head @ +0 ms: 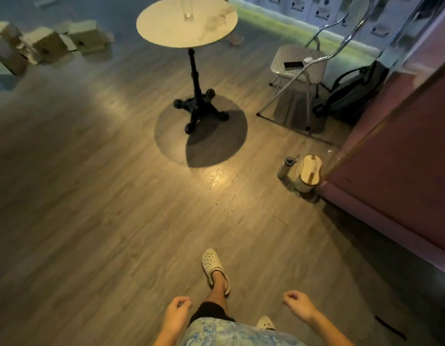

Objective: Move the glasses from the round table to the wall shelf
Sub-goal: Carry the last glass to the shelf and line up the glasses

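Observation:
A round pale table (166,31) on a black pedestal stands at the top centre, well ahead of me. One clear tall glass (188,11) stands on its far side, partly cut off by the frame's top edge. My left hand (177,312) hangs low at the bottom centre with its fingers loosely curled and nothing in it. My right hand (297,304) is at the bottom right, also loosely curled and holding nothing. Both hands are far from the table. The wall shelf is out of view.
A metal folding chair (298,63) with a phone on its seat stands right of the table, a dark backpack (353,93) beside it. A water bottle (286,166) and a pale bag sit by the pink counter (396,156). Cardboard boxes (49,41) lie at the upper left.

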